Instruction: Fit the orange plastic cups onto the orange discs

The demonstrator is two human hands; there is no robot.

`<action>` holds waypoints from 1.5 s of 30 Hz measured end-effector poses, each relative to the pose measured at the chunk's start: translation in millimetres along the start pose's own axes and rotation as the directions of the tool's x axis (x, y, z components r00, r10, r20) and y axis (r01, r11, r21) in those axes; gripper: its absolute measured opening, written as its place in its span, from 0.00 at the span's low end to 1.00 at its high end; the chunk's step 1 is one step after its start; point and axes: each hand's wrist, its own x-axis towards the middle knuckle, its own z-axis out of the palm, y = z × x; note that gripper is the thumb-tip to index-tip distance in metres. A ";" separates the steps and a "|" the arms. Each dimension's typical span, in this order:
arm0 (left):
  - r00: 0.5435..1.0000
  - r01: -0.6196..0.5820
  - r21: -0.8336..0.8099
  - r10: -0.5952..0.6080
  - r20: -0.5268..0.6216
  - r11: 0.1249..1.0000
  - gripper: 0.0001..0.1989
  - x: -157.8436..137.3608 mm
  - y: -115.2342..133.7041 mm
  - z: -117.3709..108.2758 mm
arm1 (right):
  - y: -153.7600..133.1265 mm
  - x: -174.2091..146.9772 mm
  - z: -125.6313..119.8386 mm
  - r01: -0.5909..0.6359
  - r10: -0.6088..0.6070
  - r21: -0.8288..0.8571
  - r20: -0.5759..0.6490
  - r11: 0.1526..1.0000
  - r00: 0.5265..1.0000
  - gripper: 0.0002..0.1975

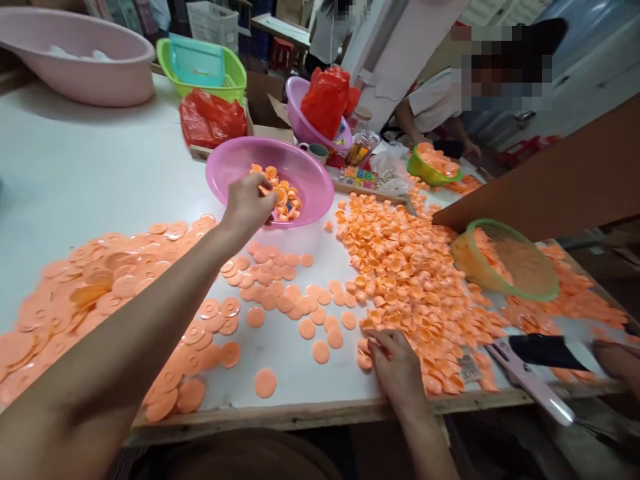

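Observation:
My left hand (pixel 249 200) reaches over the pink basin (pixel 320 175), its fingers curled on a small orange plastic cap (pixel 281 197). Several similar caps (pixel 271 173) lie inside the basin. By the table's front edge, my right hand (pixel 396 363) has its fingers closed on an orange cup-shaped piece (pixel 365 361) beside the big heap of such pieces (pixel 405 267). Its fingertips are partly hidden. Small flat orange discs (pixel 273 293) are scattered between my hands. Under my left forearm spreads a pile of larger orange discs (pixel 125 287).
A green mesh basket (pixel 530 295) lies tilted at right, near a pink-handled tool (pixel 537 390). Behind the basin are a red bag (pixel 213 119), a purple basin (pixel 295 113) and a mug (pixel 318 153). A brown board (pixel 550 173) juts in at right. Another person (pixel 435 103) sits beyond.

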 end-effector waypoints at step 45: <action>0.817 0.271 0.111 -0.290 0.499 0.956 0.09 -207.2 -100.1 7.8 | -132.5 -27.9 74.7 -0.024 -0.186 0.479 0.387 0.878 0.903 0.09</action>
